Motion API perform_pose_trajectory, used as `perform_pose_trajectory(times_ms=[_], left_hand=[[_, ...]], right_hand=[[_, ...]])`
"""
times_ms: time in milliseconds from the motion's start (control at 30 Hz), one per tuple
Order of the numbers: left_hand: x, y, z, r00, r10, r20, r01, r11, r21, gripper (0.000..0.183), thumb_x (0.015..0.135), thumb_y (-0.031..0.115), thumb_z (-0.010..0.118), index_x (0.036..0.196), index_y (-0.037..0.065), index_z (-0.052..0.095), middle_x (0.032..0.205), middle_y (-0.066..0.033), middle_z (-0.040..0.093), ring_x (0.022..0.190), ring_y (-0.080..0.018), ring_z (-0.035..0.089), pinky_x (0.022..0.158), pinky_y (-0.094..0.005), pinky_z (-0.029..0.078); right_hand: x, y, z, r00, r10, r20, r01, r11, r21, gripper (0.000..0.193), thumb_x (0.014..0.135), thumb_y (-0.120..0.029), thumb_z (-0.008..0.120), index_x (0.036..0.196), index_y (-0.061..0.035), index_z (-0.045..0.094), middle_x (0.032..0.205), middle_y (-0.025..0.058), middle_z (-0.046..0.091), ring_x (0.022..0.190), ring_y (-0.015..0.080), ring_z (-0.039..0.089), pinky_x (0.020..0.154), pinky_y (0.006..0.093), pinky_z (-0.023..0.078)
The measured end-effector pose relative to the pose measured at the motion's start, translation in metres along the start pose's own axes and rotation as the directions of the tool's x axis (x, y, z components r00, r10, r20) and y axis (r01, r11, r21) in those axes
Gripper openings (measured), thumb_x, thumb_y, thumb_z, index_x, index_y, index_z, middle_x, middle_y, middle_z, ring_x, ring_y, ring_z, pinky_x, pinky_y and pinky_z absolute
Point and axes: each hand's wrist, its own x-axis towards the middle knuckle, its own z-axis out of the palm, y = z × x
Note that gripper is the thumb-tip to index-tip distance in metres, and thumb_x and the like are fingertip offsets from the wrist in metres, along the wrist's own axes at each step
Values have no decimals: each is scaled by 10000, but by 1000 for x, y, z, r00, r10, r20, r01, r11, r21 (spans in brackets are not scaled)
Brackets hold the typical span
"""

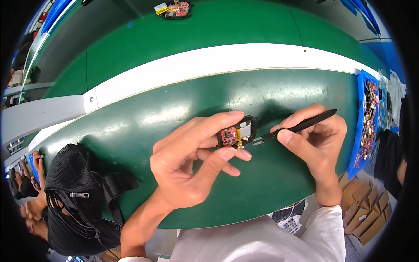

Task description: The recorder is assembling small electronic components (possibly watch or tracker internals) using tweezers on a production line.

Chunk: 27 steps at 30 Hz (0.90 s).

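My left hand [187,163] grips a small black plastic housing [251,122] by its edges, above the green tabletop. Inside the housing sit a red circuit board [228,136], a yellow flex piece and a silvery rectangular part. In my right hand [316,139] is a pair of black tweezers [312,121], pinched between thumb and fingers. Their pale tips are slightly apart and point left, close to the housing's lower right edge. Whether they touch it I cannot tell.
A blue tray [355,148] of many small wired parts stands at the right. On the left lies a black mesh bag [72,170] with a strap. Beyond the white rail [209,60], another housing with a red board [176,10] rests on a green surface. Cardboard boxes [364,209] are lower right.
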Motion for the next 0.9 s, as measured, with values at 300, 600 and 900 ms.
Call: perform_pose_trajectory(times_ms=[300, 600, 900], left_hand=[[2, -2, 2, 999, 33, 6, -33, 999, 28, 418, 954, -145, 583, 1369, -143, 531, 1155, -272, 674, 929, -351, 770, 631, -351, 688], [2, -10, 4, 980, 195, -35, -191, 978, 85, 383, 924, -178, 609, 1304, -132, 590, 1257, -257, 632, 934, -337, 768, 640, -325, 688], [1, -13, 4, 953, 294, -72, -281, 947, 153, 353, 927, -161, 626, 1271, -83, 641, 1251, -256, 653, 924, -313, 771, 640, -302, 682]], right_hand=[[4, 3, 10, 998, 14, -69, -4, 989, 148, 106, 853, 112, 762, 909, 40, 707, 793, 75, 724, 680, 49, 663, 489, 194, 347], [8, 24, 12, 977, -186, -108, 185, 983, -18, 87, 854, 65, 796, 886, 50, 716, 855, 74, 759, 619, 18, 600, 479, 193, 330], [8, 23, 13, 987, -144, -75, 144, 990, 4, 155, 856, 53, 799, 997, 27, 741, 783, 20, 745, 493, -34, 362, 453, 188, 247]])
